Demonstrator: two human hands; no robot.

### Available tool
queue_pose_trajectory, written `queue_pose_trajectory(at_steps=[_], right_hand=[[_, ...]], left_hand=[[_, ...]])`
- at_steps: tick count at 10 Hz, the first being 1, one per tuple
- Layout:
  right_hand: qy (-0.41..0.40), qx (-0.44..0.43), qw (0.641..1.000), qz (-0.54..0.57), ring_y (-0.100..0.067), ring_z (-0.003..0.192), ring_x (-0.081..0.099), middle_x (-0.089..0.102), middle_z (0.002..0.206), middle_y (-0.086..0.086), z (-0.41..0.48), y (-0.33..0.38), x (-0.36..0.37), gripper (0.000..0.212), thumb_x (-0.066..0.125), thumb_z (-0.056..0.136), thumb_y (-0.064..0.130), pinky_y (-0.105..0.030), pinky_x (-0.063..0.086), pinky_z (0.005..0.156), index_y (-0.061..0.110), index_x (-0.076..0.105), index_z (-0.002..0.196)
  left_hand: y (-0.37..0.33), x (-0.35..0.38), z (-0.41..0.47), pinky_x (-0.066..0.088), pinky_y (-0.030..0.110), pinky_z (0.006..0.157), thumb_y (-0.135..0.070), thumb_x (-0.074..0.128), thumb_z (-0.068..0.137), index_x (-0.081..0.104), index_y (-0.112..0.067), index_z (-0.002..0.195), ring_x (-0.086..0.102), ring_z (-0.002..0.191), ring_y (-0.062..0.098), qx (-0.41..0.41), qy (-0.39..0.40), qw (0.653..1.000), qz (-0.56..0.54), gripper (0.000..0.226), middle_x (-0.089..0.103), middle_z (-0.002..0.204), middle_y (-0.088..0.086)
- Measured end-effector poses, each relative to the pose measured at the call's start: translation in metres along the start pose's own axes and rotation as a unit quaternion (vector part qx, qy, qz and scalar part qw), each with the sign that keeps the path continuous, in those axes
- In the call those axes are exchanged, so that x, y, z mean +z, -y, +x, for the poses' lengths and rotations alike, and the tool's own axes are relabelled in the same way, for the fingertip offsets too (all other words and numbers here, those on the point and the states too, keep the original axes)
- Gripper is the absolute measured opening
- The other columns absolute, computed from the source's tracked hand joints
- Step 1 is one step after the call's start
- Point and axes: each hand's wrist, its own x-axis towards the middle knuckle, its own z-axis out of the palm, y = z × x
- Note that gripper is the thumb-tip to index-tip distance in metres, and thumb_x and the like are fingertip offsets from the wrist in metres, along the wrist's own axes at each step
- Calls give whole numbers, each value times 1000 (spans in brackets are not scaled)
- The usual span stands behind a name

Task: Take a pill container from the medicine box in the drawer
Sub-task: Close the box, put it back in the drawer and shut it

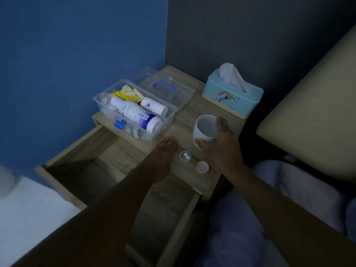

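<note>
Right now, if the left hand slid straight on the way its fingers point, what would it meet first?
Most likely the near wall of the clear medicine box. The left hand lies flat on the nightstand top, fingertips just short of it; the exact gap is unclear.

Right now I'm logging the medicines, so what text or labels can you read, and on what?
Large white bottle: green and blue print plus a barcode, too blurred to read.
Small white bottle: blue round logo, unreadable.
Yellow packet: barcode only, unreadable.
Tissue box: cartoon picture, no legible words.
</note>
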Motion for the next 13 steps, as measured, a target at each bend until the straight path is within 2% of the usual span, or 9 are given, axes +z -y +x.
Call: queue_pose_trajectory(at_steps=[2, 3, 5, 6, 7, 8, 10, 12, 13], right_hand=[[-9, -50, 999, 0, -25, 152, 19, 18, 164, -10, -7, 14, -1, 86, 57, 92, 52, -42, 27, 120, 11, 16, 156], [-26, -116, 992, 49, -20, 153, 16, 21, 164, -10, -7, 41, 4, 70, 54, 98, 36, -30, 18, 120, 9, 24, 155], [19, -127, 986, 110, -18, 151, 24, 28, 162, -4, 25, 95, 19, 63, 53, 98, 22, -36, 26, 121, 15, 26, 155], [36, -68, 992, 104, -23, 143, 39, 39, 155, -8, 54, 106, 27, 62, 53, 97, 17, -30, 37, 110, 13, 28, 153], [27, 17, 994, 106, -27, 139, 42, 36, 155, -15, 84, 113, 40, 63, 50, 98, 14, -23, 40, 99, 7, 22, 155], [51, 121, 986, 100, -31, 147, 29, 16, 163, -19, 111, 114, 52, 69, 42, 102, 19, -35, 33, 113, 2, 5, 157], [54, 273, 943, 182, -37, 142, 35, 32, 155, -23, 151, 103, 62, 54, 44, 102, 18, -41, 31, 114, 0, 29, 151], [5, 280, 910, 306, -37, 127, 54, 53, 140, -24, 153, 99, 56, 41, 42, 101, 16, -23, 43, 60, -4, 50, 136], [-40, 260, 914, 309, -34, 128, 53, 53, 141, -21, 156, 99, 48, 44, 34, 104, 25, -37, 48, 94, -2, 50, 136]], left_hand=[[16, -21, -46, 28, 33, 117, -11, 47, 95, 32, -20, 149, 31, 143, 17, 28, -69, 996, -42, 57, 35, 155, 6], [31, -32, -63, 41, 21, 96, -14, 46, 96, 47, -25, 138, 53, 119, 11, -4, -98, 994, -52, 44, 56, 135, 3], [68, -58, -71, 50, 27, 74, -17, 44, 95, 51, -32, 130, 58, 89, 9, -133, -128, 980, -70, 39, 59, 122, 3], [81, -76, -66, 52, 41, 84, -15, 46, 90, 53, -25, 127, 60, 104, 23, -167, -226, 960, -22, 39, 60, 122, 9], [93, -89, -58, 43, 46, 99, -10, 49, 87, 41, -14, 140, 45, 127, 32, -159, -293, 943, 9, 55, 48, 138, 15], [102, -100, -44, 27, 42, 117, -7, 48, 86, 16, -7, 153, 21, 146, 28, -117, -272, 955, 22, 74, 21, 159, 14], [109, -95, -23, 9, 41, 122, -14, 54, 90, -7, -5, 152, -10, 149, 25, -123, -218, 967, 58, 88, -10, 163, 12], [110, -93, -22, 8, 39, 120, -10, 55, 87, -8, -4, 152, -11, 149, 27, -131, -217, 966, 62, 90, -11, 162, 13], [110, -92, -21, 1, 33, 113, -7, 54, 86, -7, -5, 152, -12, 149, 27, -127, -225, 964, 57, 91, -11, 162, 13]])
